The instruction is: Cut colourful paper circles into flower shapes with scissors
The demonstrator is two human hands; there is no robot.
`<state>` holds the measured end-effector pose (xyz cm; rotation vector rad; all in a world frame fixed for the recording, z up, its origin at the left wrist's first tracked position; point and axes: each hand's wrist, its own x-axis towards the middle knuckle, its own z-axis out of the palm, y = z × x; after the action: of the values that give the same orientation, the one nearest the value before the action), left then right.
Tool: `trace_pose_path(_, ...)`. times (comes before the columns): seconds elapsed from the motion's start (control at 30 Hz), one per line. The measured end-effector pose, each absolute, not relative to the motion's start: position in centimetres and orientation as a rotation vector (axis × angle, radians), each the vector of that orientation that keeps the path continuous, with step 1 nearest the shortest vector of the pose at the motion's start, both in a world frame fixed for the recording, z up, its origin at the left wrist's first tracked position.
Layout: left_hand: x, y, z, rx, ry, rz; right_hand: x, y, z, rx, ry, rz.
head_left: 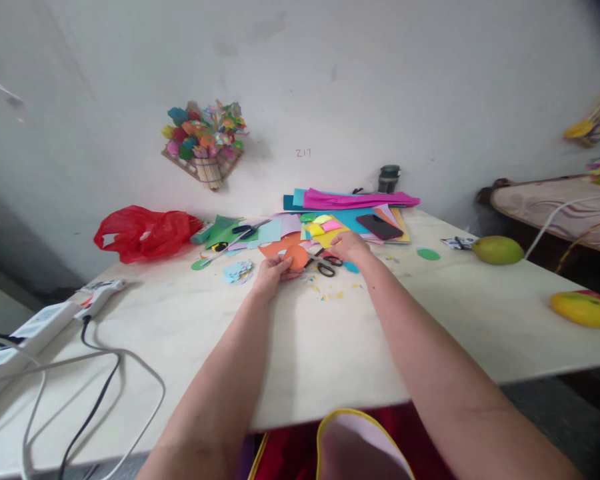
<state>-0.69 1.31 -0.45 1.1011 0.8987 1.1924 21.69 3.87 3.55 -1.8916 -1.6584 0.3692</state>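
Observation:
My left hand (274, 273) pinches an orange paper circle (296, 257) above the middle of the table. Beside it lies a pair of black-handled scissors (326, 269), between my two hands. My right hand (351, 248) is over the near edge of a yellow paper sheet (334, 233), just behind the scissors, its fingers slightly apart with nothing visible in them. Small yellow and pink paper pieces (331, 226) lie just beyond its fingertips. A blue paper piece (351, 267) lies under my right wrist. A pile of pale blue paper cutouts (238, 271) is left of my left hand.
Coloured sheets with a phone (379, 227) and a magenta roll (360, 199) lie at the back. Other scissors (245, 231), a red plastic bag (143, 233) and power strips (47, 323) are leftward. A green circle (429, 254) and mangoes (498, 250) lie rightward.

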Motion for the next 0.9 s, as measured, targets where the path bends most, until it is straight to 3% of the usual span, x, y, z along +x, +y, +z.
trace_pose_path(0.3,-0.7,1.8,-0.9,1.104,0.907,1.172,26.5,4.0,3.8,-2.176,-1.874,0.146)
trace_pose_path(0.9,-0.8,2.3,-1.4,1.104,0.936,1.192,26.9,1.8,2.7,-2.2,-1.703,0.5)
